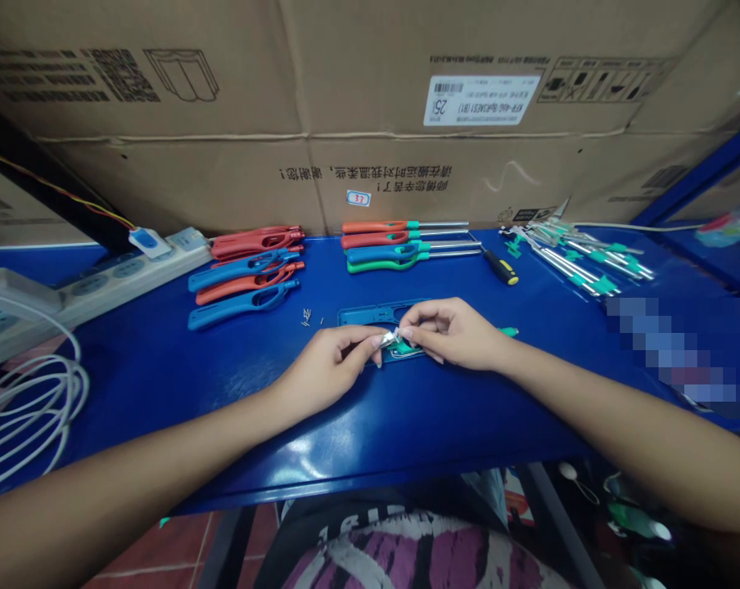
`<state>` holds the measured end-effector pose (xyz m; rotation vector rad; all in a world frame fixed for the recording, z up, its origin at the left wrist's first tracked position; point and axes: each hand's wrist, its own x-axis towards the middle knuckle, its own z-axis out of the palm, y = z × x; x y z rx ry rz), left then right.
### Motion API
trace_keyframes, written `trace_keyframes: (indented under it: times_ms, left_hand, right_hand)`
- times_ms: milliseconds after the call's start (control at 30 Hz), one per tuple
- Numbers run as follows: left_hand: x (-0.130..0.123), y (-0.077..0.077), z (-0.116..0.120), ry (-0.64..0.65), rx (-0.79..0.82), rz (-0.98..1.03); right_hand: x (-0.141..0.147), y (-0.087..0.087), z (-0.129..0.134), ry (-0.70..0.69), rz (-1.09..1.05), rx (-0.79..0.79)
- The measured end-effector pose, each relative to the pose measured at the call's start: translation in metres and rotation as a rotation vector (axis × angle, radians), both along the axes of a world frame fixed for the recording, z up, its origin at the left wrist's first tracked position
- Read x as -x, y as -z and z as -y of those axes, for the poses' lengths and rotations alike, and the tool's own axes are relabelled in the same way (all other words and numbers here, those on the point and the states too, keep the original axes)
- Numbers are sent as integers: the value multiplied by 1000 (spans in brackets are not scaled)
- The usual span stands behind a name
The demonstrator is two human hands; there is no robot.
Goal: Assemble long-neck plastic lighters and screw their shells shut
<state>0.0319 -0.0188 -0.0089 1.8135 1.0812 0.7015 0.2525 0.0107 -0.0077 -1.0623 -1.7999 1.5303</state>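
Thumb and fingers of my left hand [349, 358] pinch a small silvery-white part [389, 338]. My right hand [447, 331] is closed in a pinch at the other end of that part, its fingertips almost meeting the left ones. Just below the fingers lies a blue lighter shell half with a green piece [403, 348] and a thin pale wire in it, partly hidden by both hands. Behind it is another blue lighter shell half [368, 315]. A green tip [508, 331] shows beyond my right wrist.
Several small screws [307, 316] lie left of the shells. Behind are red and blue lighter handles [244, 305], long-nosed lighters [385, 254], a screwdriver [501, 267] and metal tubes with green parts [575, 266]. A power strip [106, 282] and coiled white cable [35, 409] occupy the left.
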Motion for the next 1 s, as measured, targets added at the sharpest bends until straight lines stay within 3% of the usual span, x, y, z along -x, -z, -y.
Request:
trace_keyframes:
  times_ms: [1000]
  left_hand:
    - [0, 0, 0, -13, -2, 45]
  right_hand:
    - [-1, 0, -1, 13, -59, 17]
